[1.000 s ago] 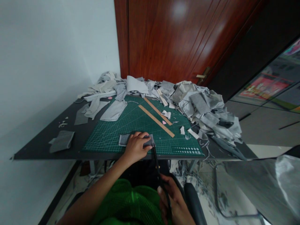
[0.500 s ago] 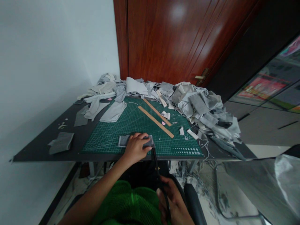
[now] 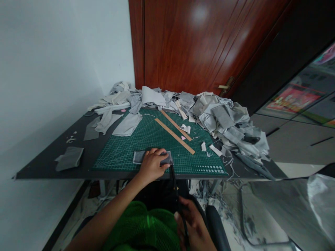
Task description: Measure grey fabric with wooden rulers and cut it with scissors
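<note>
A small rectangular piece of grey fabric (image 3: 138,157) with light edges lies near the front of the green cutting mat (image 3: 117,153). My left hand (image 3: 154,164) presses on its right part, thumb and fingertips close to the right edge, hiding the middle. In my right hand (image 3: 193,223), below the table's front edge, is a pair of black scissors (image 3: 175,183). The blades reach up over the table edge, their tip at the fabric's right edge. Whether the blades are parted is too small to tell.
Two wooden rulers (image 3: 175,136) lie slanted on the mat. Heaped fabric scraps (image 3: 225,118) line the back and right of the dark table (image 3: 44,153). A folded grey piece (image 3: 70,158) rests at the left. A pink chalk piece (image 3: 183,138) is by the rulers.
The view has shifted very slightly. My left hand stays on the fabric, and the scissors keep nearly the same place at its right edge.
</note>
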`<action>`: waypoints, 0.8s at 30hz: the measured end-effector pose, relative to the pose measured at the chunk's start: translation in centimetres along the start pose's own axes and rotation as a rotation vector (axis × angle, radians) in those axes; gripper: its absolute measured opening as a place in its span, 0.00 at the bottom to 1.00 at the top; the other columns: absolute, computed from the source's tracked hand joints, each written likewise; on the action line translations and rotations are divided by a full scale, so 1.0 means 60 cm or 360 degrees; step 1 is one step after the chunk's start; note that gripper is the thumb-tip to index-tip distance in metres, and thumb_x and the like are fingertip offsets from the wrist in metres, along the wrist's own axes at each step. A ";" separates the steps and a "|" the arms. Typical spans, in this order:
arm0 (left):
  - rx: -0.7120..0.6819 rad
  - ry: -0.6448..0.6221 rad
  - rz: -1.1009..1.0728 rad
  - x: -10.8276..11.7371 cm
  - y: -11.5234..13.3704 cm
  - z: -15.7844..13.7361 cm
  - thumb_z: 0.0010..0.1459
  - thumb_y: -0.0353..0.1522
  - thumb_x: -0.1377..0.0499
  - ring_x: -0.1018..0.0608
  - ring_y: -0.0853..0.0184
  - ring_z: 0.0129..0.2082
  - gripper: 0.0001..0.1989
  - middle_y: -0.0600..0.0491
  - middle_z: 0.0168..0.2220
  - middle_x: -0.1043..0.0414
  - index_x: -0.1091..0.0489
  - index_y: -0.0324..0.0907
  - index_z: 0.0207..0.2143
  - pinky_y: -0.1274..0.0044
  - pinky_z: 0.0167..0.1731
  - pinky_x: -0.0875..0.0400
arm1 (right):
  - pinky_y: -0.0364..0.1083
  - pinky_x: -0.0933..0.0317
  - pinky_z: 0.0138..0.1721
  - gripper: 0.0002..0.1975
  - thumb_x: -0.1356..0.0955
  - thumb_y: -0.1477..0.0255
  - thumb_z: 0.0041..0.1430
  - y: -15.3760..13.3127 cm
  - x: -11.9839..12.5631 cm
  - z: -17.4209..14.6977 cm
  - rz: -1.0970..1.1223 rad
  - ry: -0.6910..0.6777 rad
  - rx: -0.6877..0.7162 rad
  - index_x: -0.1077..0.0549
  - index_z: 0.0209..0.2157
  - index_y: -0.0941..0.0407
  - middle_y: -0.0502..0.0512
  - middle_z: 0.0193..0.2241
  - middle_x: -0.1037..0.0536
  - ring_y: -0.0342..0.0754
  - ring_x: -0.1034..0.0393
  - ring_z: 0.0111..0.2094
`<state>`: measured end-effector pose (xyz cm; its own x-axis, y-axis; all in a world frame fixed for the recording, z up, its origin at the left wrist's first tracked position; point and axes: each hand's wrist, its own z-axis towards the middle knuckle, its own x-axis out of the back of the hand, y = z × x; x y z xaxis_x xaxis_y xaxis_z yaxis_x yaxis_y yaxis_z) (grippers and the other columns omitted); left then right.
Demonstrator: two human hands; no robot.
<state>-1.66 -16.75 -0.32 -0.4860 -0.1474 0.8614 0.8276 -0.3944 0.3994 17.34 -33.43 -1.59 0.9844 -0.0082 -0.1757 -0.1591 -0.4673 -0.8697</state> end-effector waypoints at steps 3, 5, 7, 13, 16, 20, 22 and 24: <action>0.0009 0.0004 -0.0027 0.000 0.000 0.000 0.57 0.35 0.33 0.29 0.54 0.55 0.15 0.54 0.57 0.27 0.22 0.51 0.48 0.61 0.49 0.35 | 0.36 0.49 0.13 0.39 0.24 0.46 0.48 -0.002 -0.001 -0.001 0.0060 0.0010 -0.0004 0.34 0.55 0.52 0.44 0.22 0.28 0.35 0.45 0.13; 0.0017 0.0006 -0.0048 0.000 0.000 -0.001 0.57 0.35 0.33 0.29 0.54 0.55 0.15 0.54 0.57 0.27 0.22 0.52 0.48 0.61 0.50 0.35 | 0.36 0.50 0.13 0.38 0.24 0.45 0.48 -0.005 0.001 0.000 0.0120 -0.0011 -0.0024 0.34 0.53 0.52 0.43 0.21 0.29 0.35 0.45 0.12; 0.0014 0.0004 -0.0058 0.000 -0.001 -0.001 0.57 0.35 0.33 0.29 0.54 0.55 0.16 0.54 0.57 0.27 0.22 0.52 0.49 0.61 0.50 0.35 | 0.35 0.51 0.12 0.37 0.24 0.46 0.47 -0.007 0.005 0.003 0.0165 -0.0041 -0.0059 0.33 0.51 0.52 0.41 0.21 0.30 0.35 0.45 0.13; 0.0013 -0.0021 -0.0070 0.005 0.001 0.000 0.57 0.35 0.33 0.30 0.54 0.55 0.17 0.55 0.57 0.27 0.23 0.53 0.50 0.61 0.50 0.35 | 0.35 0.50 0.11 0.36 0.24 0.46 0.47 -0.005 0.012 0.024 0.0154 -0.0057 -0.0048 0.34 0.49 0.51 0.40 0.24 0.32 0.34 0.46 0.13; 0.0010 -0.0012 -0.0064 0.006 0.002 -0.001 0.57 0.35 0.33 0.29 0.54 0.55 0.17 0.55 0.57 0.27 0.23 0.53 0.50 0.62 0.50 0.35 | 0.35 0.50 0.10 0.38 0.23 0.46 0.46 -0.001 0.011 0.031 0.0128 -0.0065 -0.0025 0.35 0.51 0.52 0.40 0.24 0.32 0.34 0.46 0.13; -0.0009 0.0039 -0.0055 0.004 0.003 -0.003 0.58 0.37 0.34 0.29 0.54 0.55 0.13 0.54 0.56 0.26 0.21 0.51 0.47 0.61 0.50 0.35 | 0.35 0.51 0.11 0.37 0.23 0.47 0.47 -0.001 0.016 0.025 0.0163 -0.0079 -0.0080 0.36 0.51 0.53 0.40 0.23 0.31 0.34 0.47 0.12; -0.0027 0.0064 -0.0057 0.003 0.004 -0.003 0.60 0.38 0.35 0.29 0.54 0.55 0.10 0.53 0.56 0.25 0.20 0.51 0.44 0.61 0.50 0.35 | 0.35 0.50 0.11 0.36 0.23 0.48 0.47 -0.004 0.018 0.021 0.0145 -0.0088 -0.0067 0.35 0.50 0.53 0.41 0.23 0.30 0.34 0.46 0.13; -0.0036 0.0074 -0.0071 0.003 0.004 -0.003 0.62 0.37 0.37 0.29 0.55 0.54 0.08 0.54 0.55 0.25 0.19 0.51 0.42 0.62 0.49 0.35 | 0.35 0.50 0.11 0.36 0.23 0.48 0.48 -0.008 0.017 0.020 0.0098 -0.0099 -0.0030 0.35 0.50 0.53 0.41 0.23 0.30 0.34 0.47 0.13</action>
<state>-1.58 -17.01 -0.12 -0.5352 -0.1710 0.8272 0.7985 -0.4218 0.4295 18.35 -32.14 -1.90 0.9662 0.0172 -0.2570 -0.2169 -0.4843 -0.8476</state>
